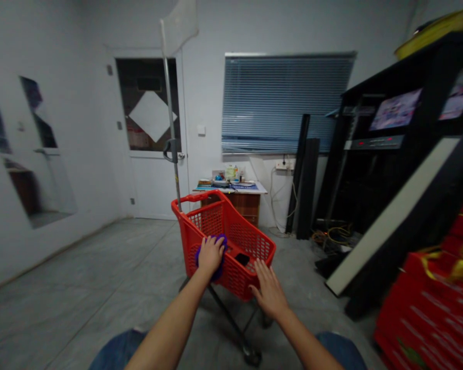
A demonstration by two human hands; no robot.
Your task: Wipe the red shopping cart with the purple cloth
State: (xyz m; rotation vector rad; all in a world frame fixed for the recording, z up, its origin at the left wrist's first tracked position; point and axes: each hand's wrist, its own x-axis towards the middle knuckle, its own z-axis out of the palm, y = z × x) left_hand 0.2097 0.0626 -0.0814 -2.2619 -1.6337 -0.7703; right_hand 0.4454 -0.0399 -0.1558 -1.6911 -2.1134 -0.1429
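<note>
The left hand (pixel 211 254), fingers bent, had hold of a bunched purple cloth (pixel 218 271), pressed against the side of a red plastic shopping cart (pixel 234 277) with a perforated basket. The right hand (pixel 269 288), open and holding nothing, had its fingers nearly straight at the basket's end; contact was unclear. A small black object (pixel 242 259) lay inside. The cart stood on the grey, smooth floor (pixel 139 257).

The location is an indoor utility or back room, apparently of a shop, as indicated by the plain grey floor (pixel 139 277), red shopping cart (pixel 237 281), stacked red cartons (pixel 428 313), black equipment rack (pixel 428 115) with lit screens (pixel 395 110), and cluttered desk (pixel 250 203) near a blind-covered window (pixel 285 103).
</note>
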